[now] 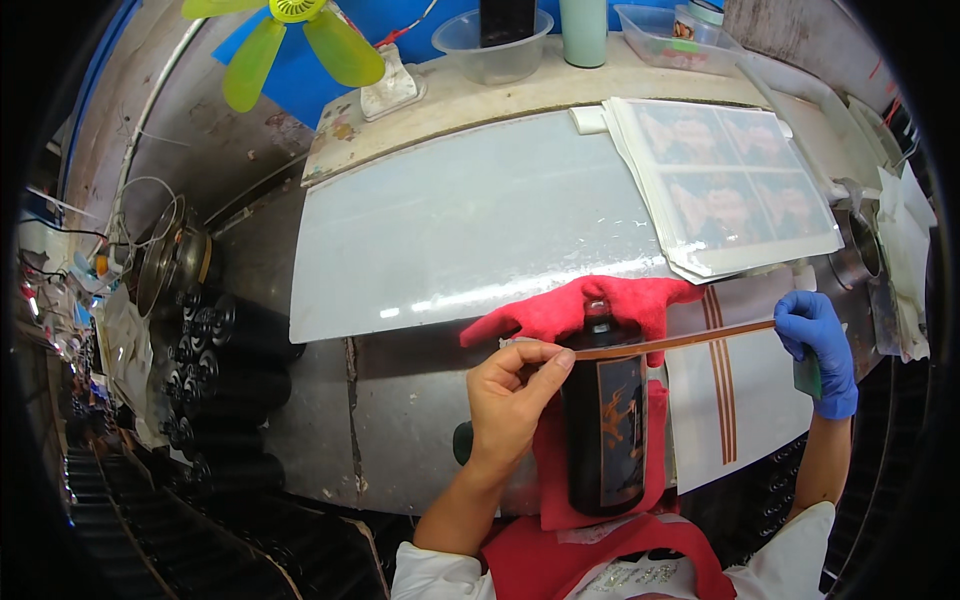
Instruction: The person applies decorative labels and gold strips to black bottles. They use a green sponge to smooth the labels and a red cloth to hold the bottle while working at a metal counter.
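My bare left hand [512,395] pinches one end of a thin brown decal strip [690,340] between thumb and fingers. The strip's other end is in my right hand [818,345], which wears a blue glove. Stretched nearly straight, the strip passes across a dark bottle [590,430] near its shoulder; whether it touches the glass I cannot tell. The bottle lies on a red cloth [655,440], neck away from me, with a dark picture panel bearing orange figures. A small green pad [806,375] shows below my right palm.
Right of the bottle, a white sheet [770,400] carries more brown strips [724,400]. Beyond it lies a stack of printed sheets [730,190]. A grey-white board [470,220] spans the table. Several dark bottles [235,380] lie stacked at left, and a green fan [300,40] stands far left.
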A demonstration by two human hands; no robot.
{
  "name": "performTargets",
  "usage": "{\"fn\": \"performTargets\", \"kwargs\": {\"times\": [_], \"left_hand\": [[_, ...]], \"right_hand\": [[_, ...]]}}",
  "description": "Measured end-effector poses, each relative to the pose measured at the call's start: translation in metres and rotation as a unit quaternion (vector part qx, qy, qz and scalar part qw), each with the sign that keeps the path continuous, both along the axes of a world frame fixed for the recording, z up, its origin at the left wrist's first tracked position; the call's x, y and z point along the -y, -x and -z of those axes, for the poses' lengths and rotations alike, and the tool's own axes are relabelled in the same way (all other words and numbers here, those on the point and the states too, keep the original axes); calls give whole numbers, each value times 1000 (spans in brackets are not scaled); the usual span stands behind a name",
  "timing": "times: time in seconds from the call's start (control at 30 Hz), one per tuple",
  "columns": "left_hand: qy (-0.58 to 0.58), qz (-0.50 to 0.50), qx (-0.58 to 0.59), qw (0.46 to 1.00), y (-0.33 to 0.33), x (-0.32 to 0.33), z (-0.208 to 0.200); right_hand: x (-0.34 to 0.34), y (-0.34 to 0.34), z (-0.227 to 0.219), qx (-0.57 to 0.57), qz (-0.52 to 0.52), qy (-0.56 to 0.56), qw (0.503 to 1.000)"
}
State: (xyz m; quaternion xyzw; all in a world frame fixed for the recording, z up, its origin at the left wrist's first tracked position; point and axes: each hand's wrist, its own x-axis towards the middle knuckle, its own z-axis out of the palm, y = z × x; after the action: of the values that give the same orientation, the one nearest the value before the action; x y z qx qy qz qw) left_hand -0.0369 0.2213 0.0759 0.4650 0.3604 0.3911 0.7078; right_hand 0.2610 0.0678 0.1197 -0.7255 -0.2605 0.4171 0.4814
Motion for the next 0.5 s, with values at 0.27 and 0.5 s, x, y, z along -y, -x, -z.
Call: {"fn": "performTargets", "kwargs": {"times": [0.27,0.5], "left_hand": [[3,2,-18,1000,0,0,9],[132,-57,140,980,-6,10,15]], "right_hand": [[-4,-1,7,4,-4,7,1000],[-7,-1,12,2,-4,7,1000]]}}
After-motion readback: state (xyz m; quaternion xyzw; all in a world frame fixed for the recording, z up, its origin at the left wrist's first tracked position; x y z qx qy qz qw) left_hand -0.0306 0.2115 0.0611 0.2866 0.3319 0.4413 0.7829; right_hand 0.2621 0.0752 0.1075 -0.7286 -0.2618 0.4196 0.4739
